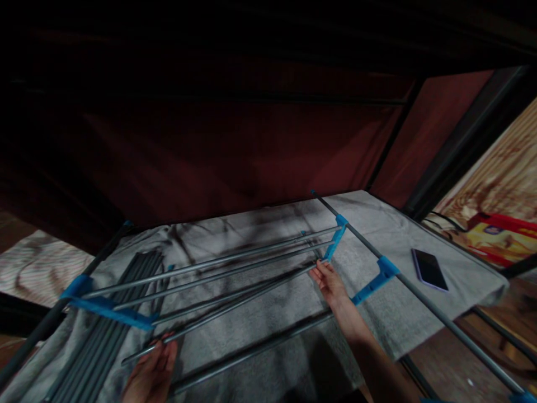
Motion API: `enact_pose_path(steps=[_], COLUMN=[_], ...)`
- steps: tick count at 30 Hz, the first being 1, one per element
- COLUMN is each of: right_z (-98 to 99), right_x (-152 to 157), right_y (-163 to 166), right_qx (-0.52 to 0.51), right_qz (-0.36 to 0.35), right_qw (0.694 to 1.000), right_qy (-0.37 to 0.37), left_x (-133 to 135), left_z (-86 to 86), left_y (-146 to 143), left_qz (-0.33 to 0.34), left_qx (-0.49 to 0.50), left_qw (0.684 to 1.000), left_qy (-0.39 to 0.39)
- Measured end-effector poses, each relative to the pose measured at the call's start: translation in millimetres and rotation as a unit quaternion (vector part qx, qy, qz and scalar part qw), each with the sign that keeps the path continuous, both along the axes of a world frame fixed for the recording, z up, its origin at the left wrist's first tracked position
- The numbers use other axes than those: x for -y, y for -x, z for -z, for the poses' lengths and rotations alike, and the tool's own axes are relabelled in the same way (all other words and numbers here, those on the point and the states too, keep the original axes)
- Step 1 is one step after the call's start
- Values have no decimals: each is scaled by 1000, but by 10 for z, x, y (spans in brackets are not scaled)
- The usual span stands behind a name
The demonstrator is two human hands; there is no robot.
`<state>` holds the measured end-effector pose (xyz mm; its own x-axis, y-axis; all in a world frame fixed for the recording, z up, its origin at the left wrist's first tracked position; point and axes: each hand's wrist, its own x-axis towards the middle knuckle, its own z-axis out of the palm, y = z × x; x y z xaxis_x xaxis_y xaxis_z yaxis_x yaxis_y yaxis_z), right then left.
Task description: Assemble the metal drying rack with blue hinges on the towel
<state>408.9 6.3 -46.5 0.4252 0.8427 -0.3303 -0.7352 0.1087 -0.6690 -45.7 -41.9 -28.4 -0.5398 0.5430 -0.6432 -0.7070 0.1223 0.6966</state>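
Two hands on one long grey rod, just at the near side of a half-built rack.

Held rod [210, 318]: slants across the front of the rack, long axis mostly left to right, right end farther from the wearer than the left. Left hand [153, 369] has it between thumb and fingers, grip looking loose, a bare length poking out past the hand on the left. Right hand [331, 282] pinches the other end with narrowed fingertips.

Key relation: right bracket [336, 242], blue, has its near end just beside the right fingertips, so the right hand is much the closer to a bracket. Whether the rod end sits in it, cannot tell; fingers cover the spot. Left bracket [111, 312], also blue, lies beyond the left hand; the rod's left tip is apart from it, on the wearer's side of its near end. The rod therefore runs at an angle to the three cross rods [235, 256] between the two brackets, closing in on the nearest of them toward the right.

About: near bracket [375, 280] on the right pole [440, 316], just by the right wrist. Thick rod [251, 351] lies nearer the wearer. Bundle of rods [111, 336] on the left, partly under the rack. Phone [430, 270] right of the pole, on grey cloth [398, 235].
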Motion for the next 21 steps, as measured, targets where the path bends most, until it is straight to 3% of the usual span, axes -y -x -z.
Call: enact_pose_path(steps=[11,21], right_z=[-58,-74], right_x=[-154,-150], right_y=[-36,-23], right_qx=[0,-5], right_qz=[-1,12], right_qw=[1000,1000], right_qy=[17,23], left_x=[9,-5], left_z=[-127,-22], left_y=[-78,-31], left_qz=[6,7], left_qx=[11,15], left_qw=[1000,999], left_qy=[21,39])
